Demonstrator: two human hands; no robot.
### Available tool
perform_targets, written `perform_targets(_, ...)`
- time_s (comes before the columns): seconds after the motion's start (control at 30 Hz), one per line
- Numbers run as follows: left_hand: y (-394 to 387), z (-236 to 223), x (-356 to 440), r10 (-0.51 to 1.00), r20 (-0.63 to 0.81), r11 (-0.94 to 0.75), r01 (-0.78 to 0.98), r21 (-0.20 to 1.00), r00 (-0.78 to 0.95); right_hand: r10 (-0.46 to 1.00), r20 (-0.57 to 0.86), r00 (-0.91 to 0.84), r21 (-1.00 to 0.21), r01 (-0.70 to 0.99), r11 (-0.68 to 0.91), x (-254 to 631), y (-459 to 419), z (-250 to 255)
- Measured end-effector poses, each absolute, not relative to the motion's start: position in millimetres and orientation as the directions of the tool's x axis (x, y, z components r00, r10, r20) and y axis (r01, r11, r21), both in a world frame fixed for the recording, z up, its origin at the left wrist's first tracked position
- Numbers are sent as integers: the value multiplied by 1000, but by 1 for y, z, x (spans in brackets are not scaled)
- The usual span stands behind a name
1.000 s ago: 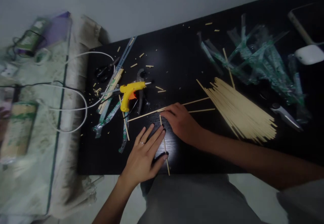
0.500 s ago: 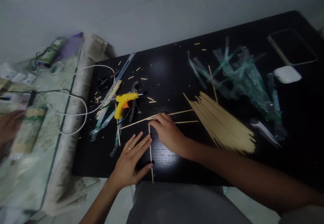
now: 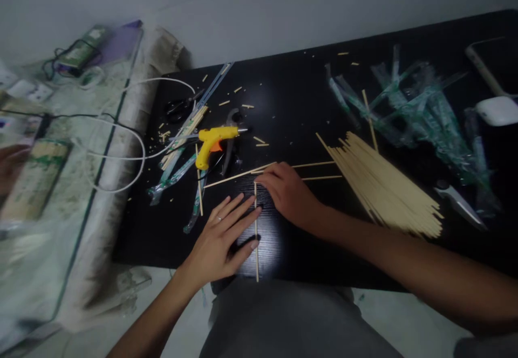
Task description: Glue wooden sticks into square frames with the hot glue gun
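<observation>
On the black table, my left hand (image 3: pixel 226 234) lies palm down with its fingers spread. Its fingertips touch a thin wooden stick (image 3: pixel 256 261) that points toward me. My right hand (image 3: pixel 289 193) is curled, thumb and fingers pinched where the far end of that stick meets crosswise sticks. One crosswise stick (image 3: pixel 229 179) reaches out to the left, and others (image 3: pixel 324 178) extend to the right from under the hand. The exact contact beneath my right fingers is hidden. A yellow glue gun (image 3: pixel 214 138) lies beyond my left hand, nozzle pointing right.
To the right lie a fanned pile of sticks (image 3: pixel 388 185), scissors (image 3: pixel 461 204), plastic wrappers (image 3: pixel 429 104), a white case (image 3: pixel 497 111) and a phone (image 3: pixel 485 69). Black-handled scissors (image 3: pixel 176 110) and cut sticks (image 3: pixel 184 137) are at left. Another person's hand (image 3: pixel 10 169) shows by the glass-topped table (image 3: pixel 60 196).
The camera view has shifted. My hands keep nearly the same places on the sticks. Another person's hand has come into view at the far left edge.
</observation>
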State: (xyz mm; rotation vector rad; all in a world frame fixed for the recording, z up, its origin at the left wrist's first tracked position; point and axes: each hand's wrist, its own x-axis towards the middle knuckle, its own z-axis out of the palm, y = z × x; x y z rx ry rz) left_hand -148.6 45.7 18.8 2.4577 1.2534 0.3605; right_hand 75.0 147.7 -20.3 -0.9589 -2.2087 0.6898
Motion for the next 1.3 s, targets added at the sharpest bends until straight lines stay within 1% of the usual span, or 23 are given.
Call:
perform_targets(0.1, 44, 17, -148, 849, 100, -496, 719, 487, 519, 779, 340, -526, -682, 433, 590, 75, 148, -16)
perform_targets(0.23, 41, 14, -148, 930, 161, -357, 697, 622, 332, 786, 340, -516, -681, 441, 584, 75, 148, -15)
perform_targets(0.3, 40, 13, -148, 950, 175, -309, 691, 654, 259, 788, 337, -516, -682, 443, 582, 75, 149, -17)
perform_targets(0.37, 40, 12, -148, 958, 183, -286, 700, 654, 221, 789, 339, -513, -682, 443, 581, 75, 149, -18)
perform_targets(0.47, 40, 10, -146, 958, 190, -286, 715, 637, 214, 783, 352, -513, -674, 441, 592, 74, 149, -18)
perform_targets(0.6, 42, 9, -142, 962, 227, -267, 702, 660, 153, 776, 369, -512, -664, 440, 605, 73, 148, -17)
perform_targets(0.77, 59, 22, -156, 950, 308, -182, 706, 685, -54, 775, 363, -518, -667, 435, 604, 74, 149, -17)
perform_targets(0.83, 77, 34, -169, 931, 331, -122, 726, 677, -152, 777, 357, -519, -673, 435, 599, 74, 149, -17)
perform_targets(0.9, 100, 47, -183, 915, 344, -71, 754, 653, -212, 783, 356, -510, -681, 432, 591, 74, 148, -17)
perform_targets(0.97, 125, 57, -193, 919, 320, -5, 806, 593, -229, 789, 357, -499, -692, 426, 583, 74, 147, -16)
perform_targets(1.0, 138, 61, -195, 931, 279, 39, 827, 561, -233, 791, 358, -495, -698, 421, 580, 73, 147, -16)
perform_targets(1.03, 149, 63, -196, 951, 198, 110, 859, 499, -236, 793, 360, -492, -702, 417, 577, 73, 147, -15)
perform_targets(1.1, 168, 64, -193, 974, 68, 162, 875, 456, -216, 795, 362, -487, -704, 416, 576, 73, 146, -15)
perform_targets(1.17, 180, 61, -187, 980, -13, 182, 875, 448, -198, 796, 371, -478, -700, 419, 578, 73, 145, -14)
perform_targets(1.3, 190, 48, -183, 978, -67, 206, 842, 499, -200, 802, 388, -454, -664, 466, 585, 73, 143, -13)
